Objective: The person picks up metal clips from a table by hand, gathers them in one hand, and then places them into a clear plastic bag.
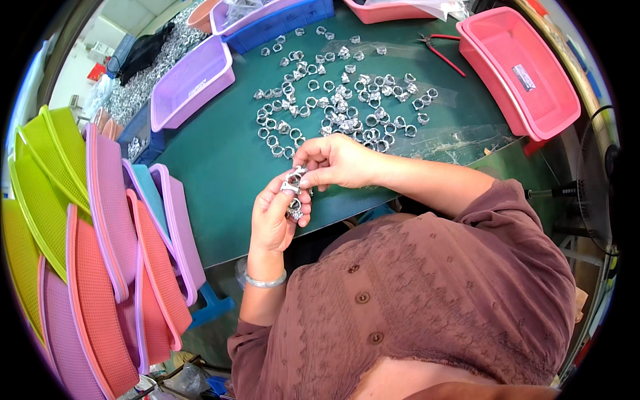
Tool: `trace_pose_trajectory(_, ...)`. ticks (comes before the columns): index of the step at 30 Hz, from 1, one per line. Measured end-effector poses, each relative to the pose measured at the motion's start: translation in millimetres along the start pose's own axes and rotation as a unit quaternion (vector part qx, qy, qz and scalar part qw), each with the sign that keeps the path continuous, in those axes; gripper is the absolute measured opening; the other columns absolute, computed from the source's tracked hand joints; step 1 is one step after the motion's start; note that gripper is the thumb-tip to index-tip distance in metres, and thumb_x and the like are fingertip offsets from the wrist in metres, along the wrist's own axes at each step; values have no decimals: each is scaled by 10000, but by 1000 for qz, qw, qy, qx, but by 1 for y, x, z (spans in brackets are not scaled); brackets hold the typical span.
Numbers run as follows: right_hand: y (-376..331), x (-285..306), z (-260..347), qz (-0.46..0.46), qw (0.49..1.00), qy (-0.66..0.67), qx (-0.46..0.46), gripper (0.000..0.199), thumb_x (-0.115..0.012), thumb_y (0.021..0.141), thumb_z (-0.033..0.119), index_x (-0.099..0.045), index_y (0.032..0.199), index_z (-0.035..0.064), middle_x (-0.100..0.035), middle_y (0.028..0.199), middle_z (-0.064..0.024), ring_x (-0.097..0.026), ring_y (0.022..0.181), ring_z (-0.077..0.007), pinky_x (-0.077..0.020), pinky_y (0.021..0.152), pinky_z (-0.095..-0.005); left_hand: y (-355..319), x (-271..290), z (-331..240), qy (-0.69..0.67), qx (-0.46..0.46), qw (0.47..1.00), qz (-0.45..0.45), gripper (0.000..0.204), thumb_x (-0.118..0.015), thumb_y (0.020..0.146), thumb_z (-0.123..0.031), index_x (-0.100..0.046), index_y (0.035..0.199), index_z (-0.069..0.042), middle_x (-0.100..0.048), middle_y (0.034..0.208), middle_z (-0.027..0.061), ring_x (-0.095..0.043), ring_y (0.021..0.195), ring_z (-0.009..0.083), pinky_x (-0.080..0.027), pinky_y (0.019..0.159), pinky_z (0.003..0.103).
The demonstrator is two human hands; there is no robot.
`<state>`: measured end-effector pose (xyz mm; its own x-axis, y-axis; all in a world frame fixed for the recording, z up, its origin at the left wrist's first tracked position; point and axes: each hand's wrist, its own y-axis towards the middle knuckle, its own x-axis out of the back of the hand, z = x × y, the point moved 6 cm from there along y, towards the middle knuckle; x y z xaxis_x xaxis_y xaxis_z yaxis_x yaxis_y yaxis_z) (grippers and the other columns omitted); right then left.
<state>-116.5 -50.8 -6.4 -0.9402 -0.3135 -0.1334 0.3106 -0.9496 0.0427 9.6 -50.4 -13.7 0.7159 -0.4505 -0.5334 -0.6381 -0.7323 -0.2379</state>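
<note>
My left hand (275,217) is curled around a small bunch of silvery metal clamps (294,208) above the near edge of the green table (220,167). My right hand (337,161) pinches one metal clamp (293,180) at the top of that bunch, fingertips touching the left hand's fingers. Just beyond both hands, several more metal ring-shaped clamps (340,93) lie scattered over the middle of the table.
A purple basket (193,83) sits at the table's left, a pink basket (527,73) at the right, a blue bin (280,23) at the back. Red-handled pliers (443,50) lie near the pink basket. Stacked green, purple and orange baskets (100,247) lean at my left.
</note>
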Motion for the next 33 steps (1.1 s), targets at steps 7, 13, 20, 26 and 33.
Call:
trace_pose_trajectory(7, -3, 4, 5, 19, 995, -95, 7, 238, -647, 759, 137, -554, 945, 20, -582, 637, -26, -525, 541, -62, -429, 497, -209, 5, 0, 7, -9, 26, 1000, -8, 148, -460, 846, -127, -479, 965, -41, -553, 707, 61, -538, 566, 129, -426, 417, 211)
trace_pose_trajectory(13, -8, 19, 21, 19, 966, -257, 2, 280, -649, 727, 170, -559, 959, 41, -607, 751, -77, -583, 700, -173, -455, 626, -286, 6, 7, 7, -18, 23, 999, -40, 148, -466, 845, -133, -488, 969, -57, -532, 724, 60, -518, 594, 135, -420, 443, 215)
trace_pose_trajectory(20, -28, 67, 23, -37, 722, -683, 105, 444, -660, 691, 281, -553, 1082, 102, -451, 1189, -133, -383, 1131, -315, -324, 909, -415, -8, 39, -2, -81, -24, 994, -63, 177, -483, 853, -189, -493, 998, -90, -509, 834, 57, -495, 721, 162, -435, 518, 253)
trace_pose_trajectory(26, -42, 69, 23, 29, 749, -657, 79, 466, -631, 721, 306, -526, 1148, 152, -419, 1234, -128, -380, 1140, -314, -324, 912, -435, -16, 69, 0, -162, -35, 981, -102, 202, -489, 851, -195, -513, 1029, -104, -551, 912, 58, -535, 827, 205, -492, 571, 296)
trace_pose_trajectory(33, -44, 74, 17, 3, 721, -690, 69, 527, -581, 750, 400, -462, 1218, 191, -396, 1271, -135, -335, 1199, -334, -251, 974, -495, -13, 78, 0, -226, -44, 968, -102, 194, -479, 848, -188, -518, 1008, -86, -552, 885, 60, -535, 830, 213, -495, 593, 304)
